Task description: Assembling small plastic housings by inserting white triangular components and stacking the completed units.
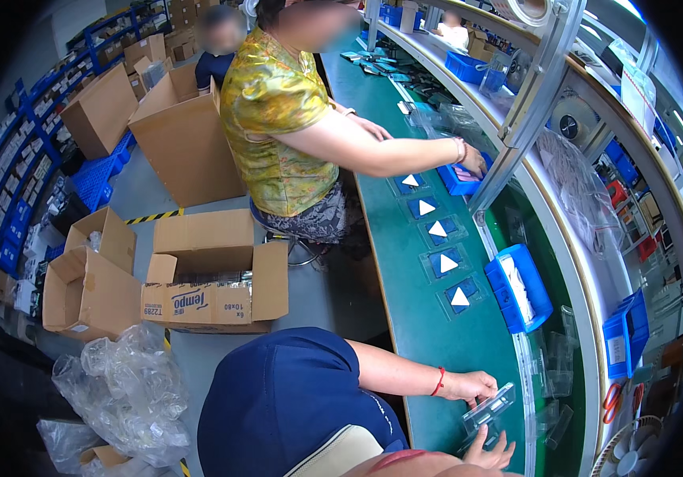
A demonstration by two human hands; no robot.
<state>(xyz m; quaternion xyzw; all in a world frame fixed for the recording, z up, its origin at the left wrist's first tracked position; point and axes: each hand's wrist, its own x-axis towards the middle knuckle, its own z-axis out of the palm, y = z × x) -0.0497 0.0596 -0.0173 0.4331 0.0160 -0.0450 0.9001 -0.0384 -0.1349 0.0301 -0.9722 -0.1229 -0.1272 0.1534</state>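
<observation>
My left hand [471, 386], with a red cord at its wrist, is closed on the upper left end of a clear plastic case [489, 406]. The case is tilted over the near part of the green bench. Just below it is my right hand [490, 453], its fingers spread and one fingertip at the case's lower edge. Farther up the bench, several flat clear packs [460, 296] with dark blue inserts and white triangles lie in a row. To their right stands a blue bin [519, 288] holding white pieces.
A co-worker in a yellow-green top [282, 119] reaches into another blue bin [459, 180]. Clear plastic pieces [558, 362] lie right of the bench rail. Red-handled scissors [612, 403] and a fan [629, 451] are at the lower right. Open cartons [214, 306] and bagged plastic [123, 385] stand left.
</observation>
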